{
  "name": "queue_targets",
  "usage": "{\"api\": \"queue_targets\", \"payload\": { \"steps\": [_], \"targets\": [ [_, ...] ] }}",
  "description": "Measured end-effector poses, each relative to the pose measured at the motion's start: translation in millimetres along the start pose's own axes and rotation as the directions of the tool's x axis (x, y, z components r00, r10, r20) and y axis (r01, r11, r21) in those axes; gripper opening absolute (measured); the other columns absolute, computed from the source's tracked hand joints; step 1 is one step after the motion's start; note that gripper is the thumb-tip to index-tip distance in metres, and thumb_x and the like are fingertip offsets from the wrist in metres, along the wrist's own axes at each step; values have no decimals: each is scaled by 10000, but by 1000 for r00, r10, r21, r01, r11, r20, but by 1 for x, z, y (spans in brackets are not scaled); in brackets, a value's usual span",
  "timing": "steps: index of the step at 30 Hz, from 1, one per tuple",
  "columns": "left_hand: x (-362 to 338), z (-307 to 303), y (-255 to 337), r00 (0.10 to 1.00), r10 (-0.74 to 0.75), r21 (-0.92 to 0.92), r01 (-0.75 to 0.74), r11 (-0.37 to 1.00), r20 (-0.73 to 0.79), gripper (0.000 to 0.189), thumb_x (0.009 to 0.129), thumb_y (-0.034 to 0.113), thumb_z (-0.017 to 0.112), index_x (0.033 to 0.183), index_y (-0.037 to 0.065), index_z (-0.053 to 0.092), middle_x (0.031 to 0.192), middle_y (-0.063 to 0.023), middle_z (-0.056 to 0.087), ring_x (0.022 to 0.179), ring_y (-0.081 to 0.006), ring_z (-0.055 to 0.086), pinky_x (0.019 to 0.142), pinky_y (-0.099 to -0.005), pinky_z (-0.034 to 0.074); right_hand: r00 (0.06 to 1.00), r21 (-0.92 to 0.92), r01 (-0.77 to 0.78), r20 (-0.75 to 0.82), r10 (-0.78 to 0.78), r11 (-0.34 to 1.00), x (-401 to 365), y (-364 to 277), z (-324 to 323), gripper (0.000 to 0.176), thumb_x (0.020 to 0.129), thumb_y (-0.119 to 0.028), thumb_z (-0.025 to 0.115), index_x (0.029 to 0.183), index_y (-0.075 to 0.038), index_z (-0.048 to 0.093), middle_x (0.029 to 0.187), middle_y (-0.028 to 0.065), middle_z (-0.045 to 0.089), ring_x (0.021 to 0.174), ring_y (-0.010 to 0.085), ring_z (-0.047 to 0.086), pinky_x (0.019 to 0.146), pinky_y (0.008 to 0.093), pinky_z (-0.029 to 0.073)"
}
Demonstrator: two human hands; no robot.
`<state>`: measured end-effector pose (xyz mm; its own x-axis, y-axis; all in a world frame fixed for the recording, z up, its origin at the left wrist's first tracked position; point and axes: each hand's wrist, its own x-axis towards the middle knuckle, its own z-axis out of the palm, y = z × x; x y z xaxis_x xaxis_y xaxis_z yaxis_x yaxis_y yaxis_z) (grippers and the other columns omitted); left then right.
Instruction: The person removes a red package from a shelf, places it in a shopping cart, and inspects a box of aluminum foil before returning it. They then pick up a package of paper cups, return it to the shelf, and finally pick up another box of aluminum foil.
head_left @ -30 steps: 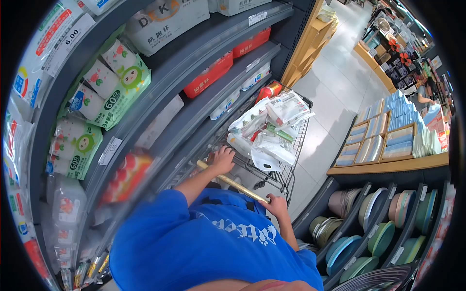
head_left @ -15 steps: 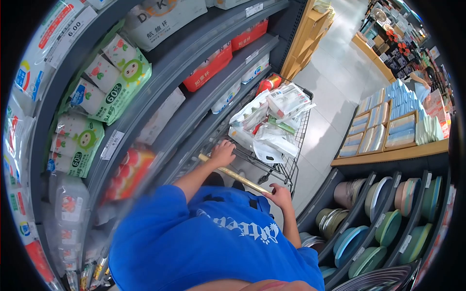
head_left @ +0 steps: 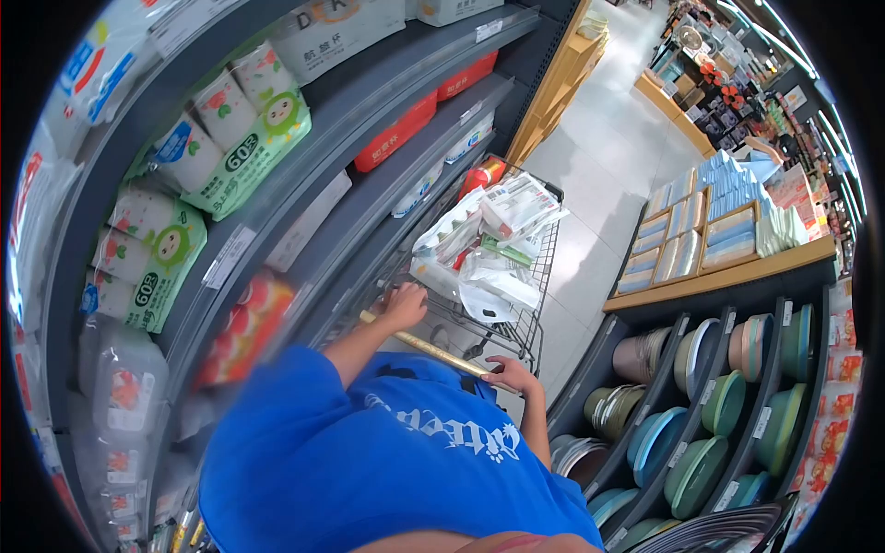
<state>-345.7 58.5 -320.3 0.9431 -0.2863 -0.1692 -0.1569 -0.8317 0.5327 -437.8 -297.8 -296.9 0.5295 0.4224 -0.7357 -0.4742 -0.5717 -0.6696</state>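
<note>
A wire shopping cart (head_left: 544, 309) stands in front of me, with a gold-coloured handle (head_left: 429, 347) crossing before my blue shirt. My left wrist lies over the handle's left part; beyond it my left hand (head_left: 406, 304) extends toward the basket, fingers loosely apart. At the handle's right end, my right hand (head_left: 513, 375) has its thumb against the bar and its fingers curled, partly hidden. White plastic-wrapped packs (head_left: 516, 207) and a white plastic bag (head_left: 489, 300) fill the cart. A red package (head_left: 481, 177) sits at its far end.
Dark shelves (head_left: 346, 207) on the left carry green-and-white paper roll packs (head_left: 244, 157) and red packs (head_left: 396, 132). To the right, slanted racks hold bowls and basins (head_left: 724, 403) below a wooden display of folded blue-and-beige goods (head_left: 733, 240). A tiled aisle (head_left: 590, 198) runs ahead.
The cart and both hands appear shifted slightly left in view, while the right-hand racks show more fully. Both hands keep about the same places at the handle.
</note>
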Motion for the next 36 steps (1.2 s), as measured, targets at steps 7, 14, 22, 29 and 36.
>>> {"api": "queue_targets", "payload": {
  "steps": [7, 14, 22, 29, 36],
  "targets": [
    [-41, 4, -30, 985, -3, -133, -20, 991, -171, 261, 821, 192, 682, 1049, 75, 634, 1145, -126, 602, 1197, -338, 526, 959, -478, 441, 986, -49, 5, 169, 3, 999, 17, 5, 21, 890, 767, -337, 851, 1501, -102, 407, 1376, 213, 555, 1256, 302, 546, 1075, 393, 430],
    [-64, 10, -87, 892, -384, -489, 231, 841, -238, 250, 841, 165, 676, 1056, 40, 647, 1093, -160, 631, 1049, -355, 617, 904, -452, 486, 357, -247, -171, -918, -173, 954, -57, 43, 94, 465, 820, -219, 752, 1208, 5, 628, 1165, 207, 645, 1084, 327, 642, 890, 411, 523],
    [-99, 10, -99, 928, -352, -650, 191, 736, -126, 238, 856, 164, 656, 1035, 8, 678, 1008, -161, 709, 994, -286, 671, 880, -385, 508, 611, 755, 370, -637, 470, 542, -88, 110, 205, 393, 996, -444, 497, 1105, -84, 607, 961, 101, 672, 873, 274, 712, 790, 394, 549],
    [-156, 2, -86, 916, -385, -790, 155, 593, -110, 186, 897, 139, 665, 1034, 14, 671, 969, -91, 687, 950, -189, 643, 860, -322, 494, 674, 749, 148, -554, 489, 646, -108, 124, 202, 340, 941, -300, 556, 1201, -83, 590, 1017, 109, 640, 941, 284, 694, 790, 470, 566],
    [-203, 7, -86, 911, -397, -831, 134, 539, -110, 188, 910, 113, 639, 1067, 11, 652, 968, -98, 683, 928, -180, 648, 854, -304, 482, 644, 554, -21, -629, 435, 832, -115, 140, 209, 253, 844, -136, 667, 1077, -37, 660, 917, 81, 685, 827, 214, 684, 602, 385, 587]
  ]
}}
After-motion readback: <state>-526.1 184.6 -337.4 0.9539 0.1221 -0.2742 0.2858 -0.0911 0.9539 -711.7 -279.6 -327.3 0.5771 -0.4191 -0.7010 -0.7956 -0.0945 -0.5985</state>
